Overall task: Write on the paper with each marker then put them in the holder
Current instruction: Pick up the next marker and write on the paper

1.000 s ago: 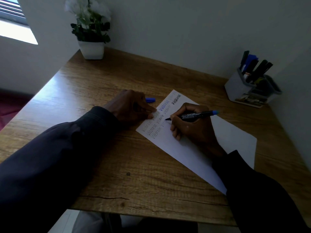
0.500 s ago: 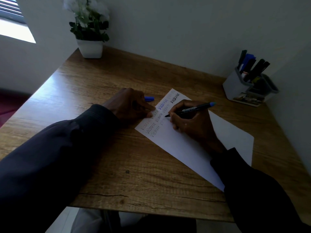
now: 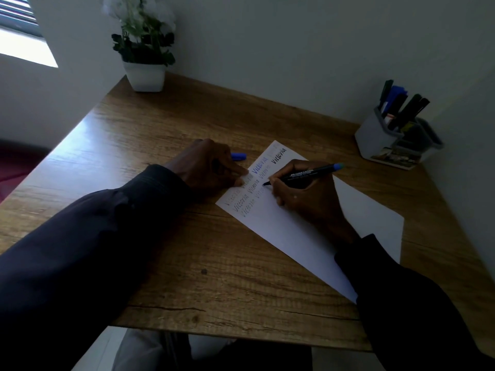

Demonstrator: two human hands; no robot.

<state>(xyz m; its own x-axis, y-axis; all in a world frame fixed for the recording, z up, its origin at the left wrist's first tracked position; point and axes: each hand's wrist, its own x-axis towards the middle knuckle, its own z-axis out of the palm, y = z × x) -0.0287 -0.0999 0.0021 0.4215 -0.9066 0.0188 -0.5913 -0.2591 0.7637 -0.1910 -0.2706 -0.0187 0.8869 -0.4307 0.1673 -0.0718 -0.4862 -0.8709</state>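
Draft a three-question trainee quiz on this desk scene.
1. True or false: the right hand holds the marker with its tip on the paper.
2. Where does the holder stand? A: at the table's far right corner. B: beside the plant pot. C: on the paper.
3. Fill in: the marker's rear end is coloured ___.
Key: 1 true; 2 A; 3 blue.

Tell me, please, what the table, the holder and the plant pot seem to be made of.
Table: wood or wood-look laminate, judging by its brown grain and the soft sheen near the window. Holder: probably plastic, with smooth grey moulded walls. Plant pot: smooth and white, ceramic or plastic; the look leaves it open.
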